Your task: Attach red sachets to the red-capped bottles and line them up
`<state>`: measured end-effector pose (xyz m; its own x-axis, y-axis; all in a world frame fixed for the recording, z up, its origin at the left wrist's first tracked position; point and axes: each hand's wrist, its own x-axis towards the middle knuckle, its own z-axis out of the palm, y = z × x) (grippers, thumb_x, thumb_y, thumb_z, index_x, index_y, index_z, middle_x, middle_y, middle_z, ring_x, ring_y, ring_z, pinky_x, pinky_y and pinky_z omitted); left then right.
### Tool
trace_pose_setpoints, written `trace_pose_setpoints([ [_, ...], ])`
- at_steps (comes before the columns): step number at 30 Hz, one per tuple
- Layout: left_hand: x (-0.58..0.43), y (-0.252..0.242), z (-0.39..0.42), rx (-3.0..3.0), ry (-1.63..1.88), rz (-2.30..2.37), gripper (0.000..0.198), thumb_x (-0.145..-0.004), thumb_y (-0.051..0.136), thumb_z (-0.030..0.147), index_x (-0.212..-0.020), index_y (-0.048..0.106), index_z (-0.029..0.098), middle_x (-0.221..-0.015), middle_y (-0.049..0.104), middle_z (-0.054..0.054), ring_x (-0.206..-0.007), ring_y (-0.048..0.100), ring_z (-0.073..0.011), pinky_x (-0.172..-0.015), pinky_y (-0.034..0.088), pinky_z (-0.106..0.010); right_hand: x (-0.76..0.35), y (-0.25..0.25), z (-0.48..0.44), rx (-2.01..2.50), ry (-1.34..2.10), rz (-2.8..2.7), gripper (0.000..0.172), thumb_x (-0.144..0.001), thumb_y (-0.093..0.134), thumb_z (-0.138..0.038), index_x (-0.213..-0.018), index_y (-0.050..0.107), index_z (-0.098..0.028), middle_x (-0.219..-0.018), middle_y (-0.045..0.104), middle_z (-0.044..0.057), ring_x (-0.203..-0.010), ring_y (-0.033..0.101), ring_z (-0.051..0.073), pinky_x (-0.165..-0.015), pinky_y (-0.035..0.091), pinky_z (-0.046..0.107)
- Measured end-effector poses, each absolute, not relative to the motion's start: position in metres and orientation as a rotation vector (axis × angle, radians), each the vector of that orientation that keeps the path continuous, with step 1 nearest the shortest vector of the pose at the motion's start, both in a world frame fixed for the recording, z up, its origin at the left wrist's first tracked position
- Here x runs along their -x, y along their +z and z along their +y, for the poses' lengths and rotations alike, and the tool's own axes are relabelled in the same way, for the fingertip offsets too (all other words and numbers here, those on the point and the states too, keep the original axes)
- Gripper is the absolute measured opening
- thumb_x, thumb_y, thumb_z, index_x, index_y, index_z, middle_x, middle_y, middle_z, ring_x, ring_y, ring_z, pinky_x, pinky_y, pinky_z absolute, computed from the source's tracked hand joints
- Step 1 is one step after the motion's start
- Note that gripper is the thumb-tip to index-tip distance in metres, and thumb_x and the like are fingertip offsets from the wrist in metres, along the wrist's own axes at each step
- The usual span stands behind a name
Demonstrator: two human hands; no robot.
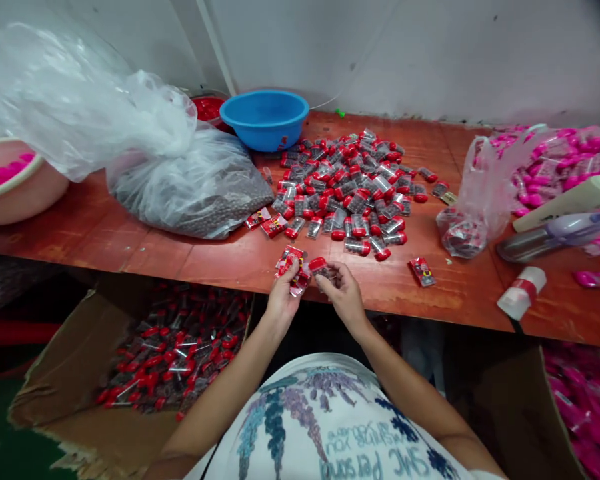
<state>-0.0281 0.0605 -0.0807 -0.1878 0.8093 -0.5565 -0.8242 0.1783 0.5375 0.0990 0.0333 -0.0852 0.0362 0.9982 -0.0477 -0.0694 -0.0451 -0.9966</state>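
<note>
My left hand [282, 300] is closed on a few small red printed cards [291, 257] at the table's front edge. Close to it, my right hand [350, 297] pinches a small clear container with a red cap [317, 265]; its lower part is partly covered by my fingers. The cap nearly meets the cards. Behind my hands spreads a heap of similar red-capped containers [347, 183], their insides dark. Two loose red cards [274, 225] lie at the heap's left front, and another red card [423, 272] lies to the right.
A plastic bag of dark beads [195, 193] slumps left of the heap, beside a blue basin [265, 117]. On the right stand a small tied bag [467, 227], a white roll [523, 293] and pink items [570, 160]. Below, a cardboard box [65, 367] holds more red-capped containers.
</note>
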Motion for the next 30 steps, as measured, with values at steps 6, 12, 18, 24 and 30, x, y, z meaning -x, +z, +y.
trace_pose_setpoints([
  [6, 0.023, -0.074, 0.057, -0.118, 1.518, 1.036, 0.016, -0.066, 0.077, 0.012, -0.08, 0.069, 0.011, -0.079, 0.072, -0.006, -0.066, 0.067, -0.0149, -0.067, 0.053, -0.026, -0.101, -0.083, 0.03, 1.187, 1.329, -1.146, 0.035, -0.075, 0.069, -0.038, -0.105, 0.061, -0.021, -0.084, 0.065, 0.0, -0.071, 0.058, 0.014, -0.064, 0.048, 0.025],
  [12, 0.021, -0.061, 0.049, -0.344, 1.481, 1.017, 0.03, -0.058, 0.082, 0.012, -0.085, 0.069, 0.011, -0.081, 0.073, -0.004, -0.071, 0.068, -0.0149, -0.072, 0.053, -0.026, -0.111, -0.078, 0.029, 1.172, 1.341, -1.164, 0.035, -0.076, 0.067, -0.035, -0.109, 0.065, -0.022, -0.087, 0.068, 0.001, -0.071, 0.059, 0.014, -0.065, 0.049, 0.026],
  [18, 0.018, -0.056, 0.044, -0.48, 1.485, 1.049, 0.033, -0.054, 0.083, 0.013, -0.083, 0.068, 0.014, -0.077, 0.071, -0.001, -0.066, 0.065, -0.0124, -0.069, 0.051, -0.025, -0.119, -0.078, 0.028, 1.118, 1.307, -1.253, 0.038, -0.076, 0.068, -0.031, -0.113, 0.067, -0.024, -0.1, 0.069, 0.003, -0.088, 0.063, 0.018, -0.083, 0.05, 0.032],
  [24, 0.019, -0.052, 0.04, -0.612, 1.502, 1.011, 0.043, -0.056, 0.082, 0.01, -0.096, 0.066, 0.017, -0.085, 0.07, -0.001, -0.073, 0.065, -0.0127, -0.074, 0.05, -0.025, -0.129, -0.072, 0.028, 1.115, 1.232, -1.397, 0.039, -0.078, 0.067, -0.029, -0.117, 0.067, -0.026, -0.092, 0.064, 0.002, -0.08, 0.06, 0.015, -0.074, 0.049, 0.028],
  [30, 0.019, -0.047, 0.037, -0.676, 1.374, 1.037, 0.037, -0.054, 0.083, 0.01, -0.088, 0.069, 0.014, -0.081, 0.072, -0.003, -0.075, 0.066, -0.0153, -0.077, 0.05, -0.026, -0.127, -0.07, 0.028, 1.09, 1.313, -1.256, 0.038, -0.078, 0.068, -0.034, -0.114, 0.066, -0.023, -0.095, 0.068, 0.003, -0.08, 0.062, 0.016, -0.069, 0.05, 0.027],
])
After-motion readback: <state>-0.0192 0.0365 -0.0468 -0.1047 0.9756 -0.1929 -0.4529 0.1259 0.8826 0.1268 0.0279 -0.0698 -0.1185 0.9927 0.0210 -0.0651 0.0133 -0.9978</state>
